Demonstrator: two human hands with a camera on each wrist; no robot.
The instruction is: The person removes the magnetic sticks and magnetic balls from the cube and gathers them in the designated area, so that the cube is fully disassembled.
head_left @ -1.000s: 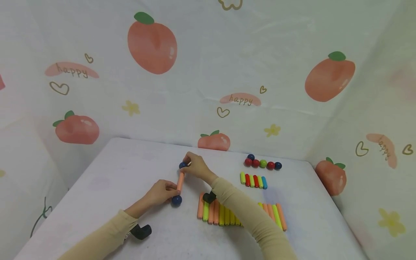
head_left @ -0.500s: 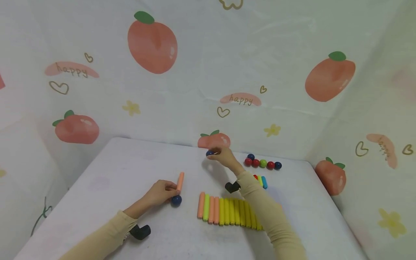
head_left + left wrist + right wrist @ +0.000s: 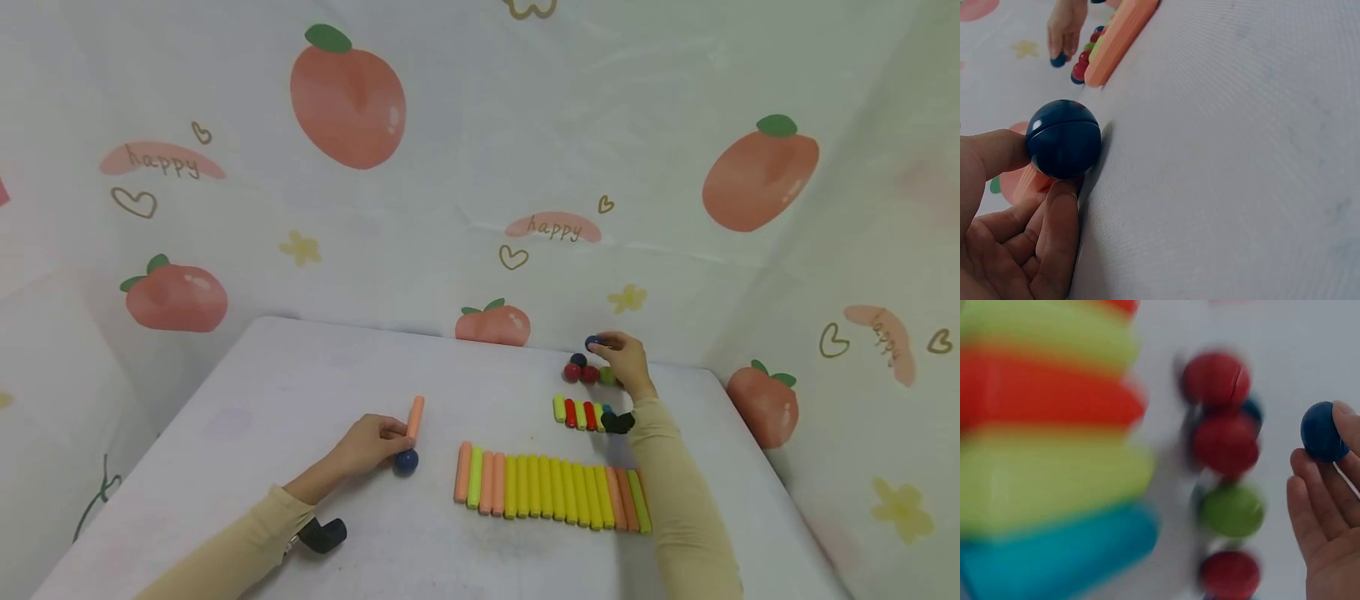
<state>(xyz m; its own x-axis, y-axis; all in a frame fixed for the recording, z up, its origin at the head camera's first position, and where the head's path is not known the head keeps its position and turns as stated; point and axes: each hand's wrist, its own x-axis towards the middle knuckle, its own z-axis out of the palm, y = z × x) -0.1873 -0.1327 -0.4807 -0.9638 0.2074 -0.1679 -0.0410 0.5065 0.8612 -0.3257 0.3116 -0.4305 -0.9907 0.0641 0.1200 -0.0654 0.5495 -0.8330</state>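
Observation:
At the left-centre of the table, my left hand [image 3: 367,444] pinches an orange stick [image 3: 416,415] near its lower end. A dark blue ball [image 3: 406,462] sits at that end; in the left wrist view the thumb lies against this ball [image 3: 1064,139], with the stick partly hidden behind it. Toward the back right, my right hand [image 3: 626,362] pinches another blue ball [image 3: 592,343] between thumb and fingers. In the right wrist view this ball [image 3: 1321,431] is beside a row of balls, apart from them.
Red balls [image 3: 572,372], a green ball [image 3: 607,376] and a blue ball [image 3: 578,360] lie at the back right. In front are short coloured sticks [image 3: 570,413], then a long row of yellow and orange sticks [image 3: 555,487]. A patterned cloth wall [image 3: 420,242] stands behind the table.
My right hand has pulled the far blue ball away from the orange stick and carried it right, over to the row of balls. My left hand has stayed in place with the stick.

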